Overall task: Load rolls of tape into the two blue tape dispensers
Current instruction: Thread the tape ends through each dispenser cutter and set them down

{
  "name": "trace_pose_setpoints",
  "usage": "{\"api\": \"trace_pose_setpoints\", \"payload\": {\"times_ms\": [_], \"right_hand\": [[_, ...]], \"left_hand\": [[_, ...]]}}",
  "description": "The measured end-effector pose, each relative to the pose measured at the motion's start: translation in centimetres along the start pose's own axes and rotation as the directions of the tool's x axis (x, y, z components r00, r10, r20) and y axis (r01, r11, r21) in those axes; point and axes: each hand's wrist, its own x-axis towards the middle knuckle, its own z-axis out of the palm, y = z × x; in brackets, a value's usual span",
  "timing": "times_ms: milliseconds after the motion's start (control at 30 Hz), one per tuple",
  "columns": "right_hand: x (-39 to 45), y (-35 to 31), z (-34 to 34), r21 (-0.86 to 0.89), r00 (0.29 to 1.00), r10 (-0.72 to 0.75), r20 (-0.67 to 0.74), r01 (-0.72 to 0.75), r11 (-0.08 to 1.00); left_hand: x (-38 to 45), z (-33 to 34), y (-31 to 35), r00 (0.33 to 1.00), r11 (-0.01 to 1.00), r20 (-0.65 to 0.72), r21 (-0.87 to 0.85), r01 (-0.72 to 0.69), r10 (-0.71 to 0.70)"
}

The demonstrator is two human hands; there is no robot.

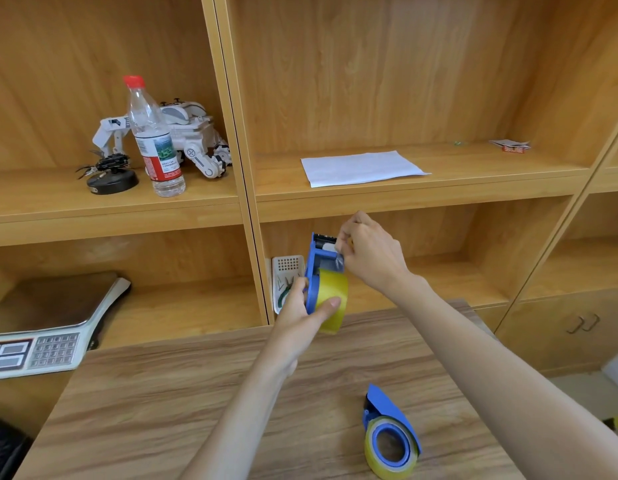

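1. While the left hand [297, 313] clamps the blue dispenser [316, 271] upright above the table [162, 393], thumb pressed on the yellow tape roll [331, 299] already seated in it, that grip should stay firm so the roll cannot turn freely.
2. Just behind that hand, a white perforated basket [288, 265] stands in the lower shelf bay; green-handled pliers lie in it, and anything else inside is too small to tell.
3. At the dispenser's top end, the right hand [369, 258] has its fingertips pinched together on what looks like the loose tape end near the roller and cutter.
4. I judge the step in hand to be threading: draw the strip straight and flat over the roller to the blade, sticky side kept off the frame, with no twist.
5. Keep fingertips clear of the serrated edge while pressing the end down.
6. Lower right on the table, well apart from the hands, the second blue dispenser [392, 434] lies on its side with a yellow roll already on its hub.
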Motion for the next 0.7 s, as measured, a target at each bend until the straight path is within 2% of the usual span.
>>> {"api": "trace_pose_setpoints", "payload": {"times_ms": [167,333,433,567,700], "right_hand": [[0.7,0.9,-0.3,0.049,0.997,0.082,-0.010,-0.081,0.996],[1.0,0.6,-0.2,0.080,0.999,0.034,0.027,-0.036,0.996],[1.5,1.3,-0.4,0.102,0.996,0.034,0.088,-0.043,0.994],[1.5,2.3,-0.2,0.153,0.993,0.066,0.097,-0.081,0.985],[1.2,2.3,0.3,0.140,0.995,0.089,0.039,-0.094,0.986]], "left_hand": [[0.0,-0.5,-1.3,0.987,0.998,0.158,-0.068,0.007,0.004],[-0.5,0.4,-0.8,0.999,0.986,-0.038,-0.166,-0.026,0.020],[-0.6,0.5,-0.8,0.995,0.979,-0.081,-0.194,-0.065,0.050],[-0.8,0.1,-1.0,0.996,0.984,0.043,-0.165,-0.066,0.074],[-1.0,-0.4,-1.6,0.975,0.983,0.191,-0.168,-0.079,0.111]]}}
